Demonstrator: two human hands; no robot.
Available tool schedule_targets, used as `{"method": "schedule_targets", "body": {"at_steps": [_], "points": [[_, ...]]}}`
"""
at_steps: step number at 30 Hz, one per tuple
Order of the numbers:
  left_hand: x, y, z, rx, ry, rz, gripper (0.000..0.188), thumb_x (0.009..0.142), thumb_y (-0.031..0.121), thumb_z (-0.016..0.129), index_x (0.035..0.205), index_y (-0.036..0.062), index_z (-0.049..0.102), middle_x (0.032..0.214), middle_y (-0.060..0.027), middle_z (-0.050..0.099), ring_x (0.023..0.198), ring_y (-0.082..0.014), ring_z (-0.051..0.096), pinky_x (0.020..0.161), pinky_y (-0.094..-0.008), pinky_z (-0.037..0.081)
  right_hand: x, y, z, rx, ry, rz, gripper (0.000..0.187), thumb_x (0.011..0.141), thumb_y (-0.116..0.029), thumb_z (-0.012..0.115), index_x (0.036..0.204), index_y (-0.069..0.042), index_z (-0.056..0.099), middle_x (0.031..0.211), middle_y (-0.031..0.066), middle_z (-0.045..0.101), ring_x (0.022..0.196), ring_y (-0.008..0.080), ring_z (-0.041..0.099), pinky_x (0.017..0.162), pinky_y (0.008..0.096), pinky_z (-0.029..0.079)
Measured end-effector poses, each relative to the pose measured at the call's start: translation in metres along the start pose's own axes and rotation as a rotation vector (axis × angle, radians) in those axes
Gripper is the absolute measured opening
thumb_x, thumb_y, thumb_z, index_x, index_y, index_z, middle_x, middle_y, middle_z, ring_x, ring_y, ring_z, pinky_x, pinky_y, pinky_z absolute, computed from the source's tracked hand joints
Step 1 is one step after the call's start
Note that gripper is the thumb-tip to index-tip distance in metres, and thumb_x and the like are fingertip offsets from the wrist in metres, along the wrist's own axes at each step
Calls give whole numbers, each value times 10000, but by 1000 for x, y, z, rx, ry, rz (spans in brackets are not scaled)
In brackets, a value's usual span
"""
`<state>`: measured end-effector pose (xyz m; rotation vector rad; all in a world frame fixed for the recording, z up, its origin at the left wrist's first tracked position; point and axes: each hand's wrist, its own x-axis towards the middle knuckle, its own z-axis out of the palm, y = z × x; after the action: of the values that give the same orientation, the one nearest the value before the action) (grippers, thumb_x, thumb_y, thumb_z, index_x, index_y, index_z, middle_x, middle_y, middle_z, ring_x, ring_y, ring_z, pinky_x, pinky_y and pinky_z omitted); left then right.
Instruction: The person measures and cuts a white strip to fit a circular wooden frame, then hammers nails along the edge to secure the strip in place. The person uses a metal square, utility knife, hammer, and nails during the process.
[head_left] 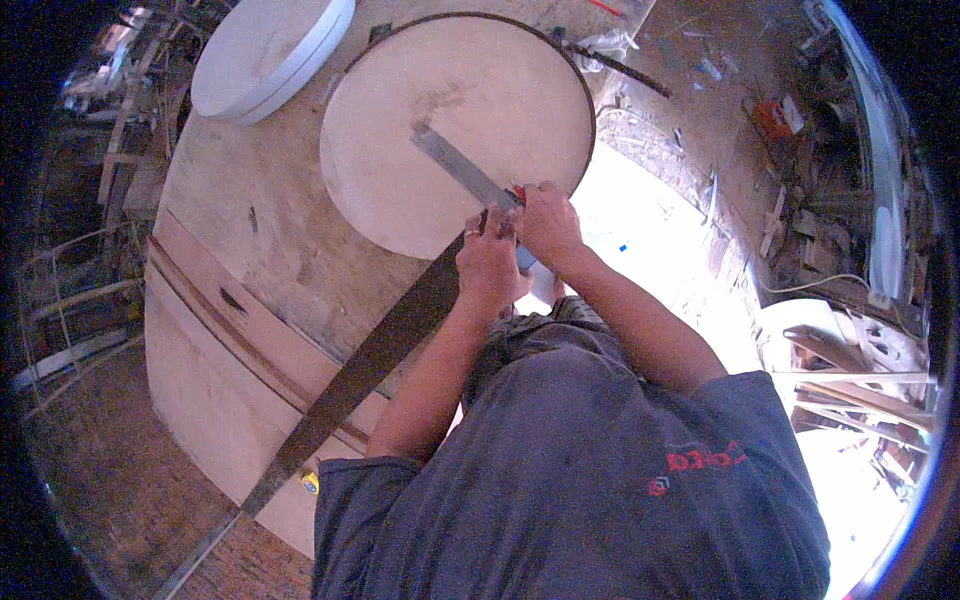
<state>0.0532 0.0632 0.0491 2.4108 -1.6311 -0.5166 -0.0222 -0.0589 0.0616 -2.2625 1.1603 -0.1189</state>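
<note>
A large round pale board [375,170] with a dark rim lies on the workbench before me. Across it, a flat metal ruler [455,165] runs from near the middle to the near edge, where both hands meet. My left hand [488,262] is closed at the end of a long dark strip [375,350], its fingertips by the ruler's near end. That strip trails down to the lower left, past the bench edge. Beside it, my right hand [548,222] is closed at the ruler's end; a small red thing [517,190] shows at its fingers, too small to name.
Another thick white disc [270,55] rests at the far left of the worn wooden bench [290,240]. A yellow tape measure [310,483] lies near my left sleeve. Scrap wood [860,395] is piled at the right, and debris litters the floor [690,90].
</note>
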Motion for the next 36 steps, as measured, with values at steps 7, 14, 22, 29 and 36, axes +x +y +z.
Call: {"method": "schedule_targets", "body": {"at_steps": [7, 14, 22, 29, 36], "points": [[2, -2, 6, -38, 52, -11, 1025, 662, 340, 904, 1546, 74, 460, 1556, -213, 477, 1432, -517, 442, 1131, -548, 504, 17, -10, -6, -176, -53, 88, 414, 882, -435, 752, 1156, -126, 782, 1144, 160, 775, 1023, 364, 767, 922, 499, 616], [0, -2, -1, -65, 14, -7, 1067, 671, 357, 906, 1579, 64, 429, 1591, -236, 451, 1426, -505, 456, 1158, -551, 478, 25, -23, -25, -145, -160, 222, 427, 747, -371, 873, 1007, -52, 761, 992, 197, 784, 982, 387, 767, 867, 478, 602], [0, -3, -3, -37, -14, 11, 1039, 686, 347, 886, 1578, 63, 435, 1594, -226, 440, 1433, -482, 449, 1142, -520, 497, 42, 6, -4, -154, -134, 90, 395, 704, -355, 891, 883, -19, 786, 894, 222, 772, 884, 407, 767, 802, 494, 599], [-2, -7, 2, -39, 7, 11, 1032, 694, 326, 886, 1582, 59, 434, 1596, -228, 438, 1422, -496, 460, 1148, -529, 490, 43, 3, -2, -147, -209, 41, 424, 698, -368, 884, 826, 10, 740, 815, 226, 746, 800, 394, 753, 737, 481, 584], [-7, -6, 2, -31, 1, 20, 1049, 710, 440, 914, 1550, 15, 451, 1576, -205, 450, 1424, -448, 469, 1210, -511, 386, 56, 32, -32, 67, -336, 1, 240, 846, -210, 825, 893, 4, 728, 788, 94, 740, 691, 190, 694, 645, 371, 552]]}}
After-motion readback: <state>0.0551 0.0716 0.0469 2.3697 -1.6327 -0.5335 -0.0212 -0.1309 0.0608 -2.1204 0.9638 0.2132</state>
